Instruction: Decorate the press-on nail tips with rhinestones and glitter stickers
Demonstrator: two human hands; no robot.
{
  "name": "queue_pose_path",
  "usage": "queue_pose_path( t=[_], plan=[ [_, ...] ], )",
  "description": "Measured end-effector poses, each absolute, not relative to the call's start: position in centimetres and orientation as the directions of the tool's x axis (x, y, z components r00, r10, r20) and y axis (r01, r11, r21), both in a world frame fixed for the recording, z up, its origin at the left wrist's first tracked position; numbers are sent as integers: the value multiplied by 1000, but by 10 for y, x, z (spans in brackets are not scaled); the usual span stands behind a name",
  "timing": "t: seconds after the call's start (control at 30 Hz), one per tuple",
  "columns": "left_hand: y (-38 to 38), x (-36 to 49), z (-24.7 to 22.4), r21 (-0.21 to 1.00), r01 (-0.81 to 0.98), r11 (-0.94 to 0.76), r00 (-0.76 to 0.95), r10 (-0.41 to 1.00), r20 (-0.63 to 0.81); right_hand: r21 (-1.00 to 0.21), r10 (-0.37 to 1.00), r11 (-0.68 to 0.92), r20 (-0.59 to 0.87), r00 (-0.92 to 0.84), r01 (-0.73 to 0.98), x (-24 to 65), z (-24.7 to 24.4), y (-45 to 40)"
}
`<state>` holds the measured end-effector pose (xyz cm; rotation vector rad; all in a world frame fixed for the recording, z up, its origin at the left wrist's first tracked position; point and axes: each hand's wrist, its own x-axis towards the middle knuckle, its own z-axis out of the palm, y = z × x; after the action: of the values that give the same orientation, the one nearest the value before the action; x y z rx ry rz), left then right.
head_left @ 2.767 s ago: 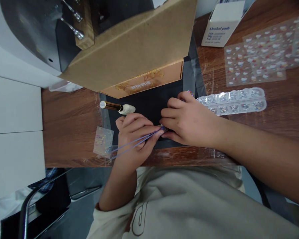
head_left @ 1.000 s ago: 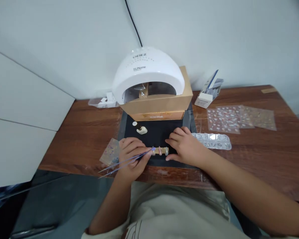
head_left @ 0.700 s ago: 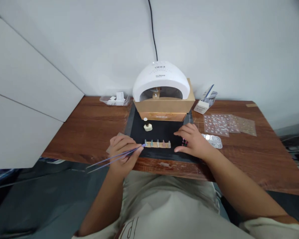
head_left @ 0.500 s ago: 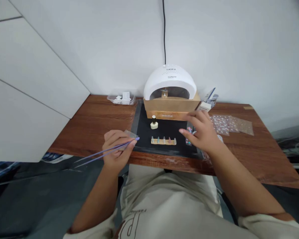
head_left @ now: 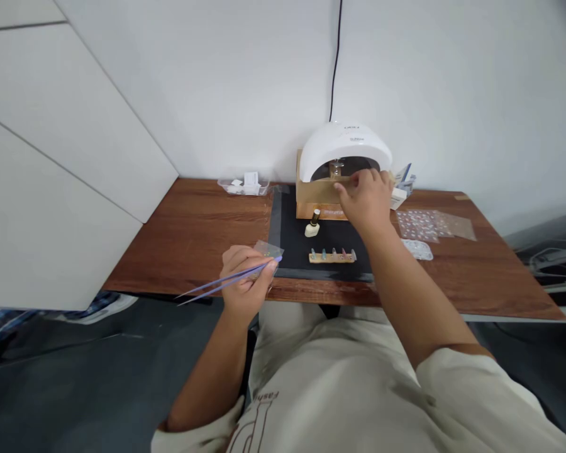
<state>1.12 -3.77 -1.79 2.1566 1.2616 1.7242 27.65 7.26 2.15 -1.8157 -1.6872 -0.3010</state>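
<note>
My left hand (head_left: 246,277) is closed around a pair of purple tweezers (head_left: 217,286), whose thin tips point left and down. The same fingers pinch a small clear plastic bag (head_left: 270,250) with tiny coloured bits. My right hand (head_left: 368,196) reaches up to the opening of the white nail lamp (head_left: 346,141), thumb and forefinger apart, nothing visible between them. A small clear bottle (head_left: 336,168) stands inside the lamp's opening, left of those fingers. Several decorated false nails (head_left: 334,254) stand on a wooden strip (head_left: 327,258) on the black mat (head_left: 290,248).
The lamp rests on a cardboard box (head_left: 306,211). In front is a pale nail polish bottle (head_left: 312,229) with a black and white cap. Sticker sheets (head_left: 417,224) and a clear tray (head_left: 417,249) lie right; a plastic container (head_left: 244,185) sits back left.
My right hand has moved forward from above the mat to the lamp's opening. The left hand keeps the tweezers and bag. The whole view has shifted slightly.
</note>
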Motion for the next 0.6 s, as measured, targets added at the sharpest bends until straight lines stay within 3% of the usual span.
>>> queue_pose_path(
  t=[0.2,0.6],
  plan=[
    [-36,5,-23,556,492,-670,-4,637,771,-379,785,-119,530,321,918,259,22,88],
    [-35,-13,-37,583,492,-646,-36,654,755,-380,767,-255,481,426,889,252,30,103]
  ],
)
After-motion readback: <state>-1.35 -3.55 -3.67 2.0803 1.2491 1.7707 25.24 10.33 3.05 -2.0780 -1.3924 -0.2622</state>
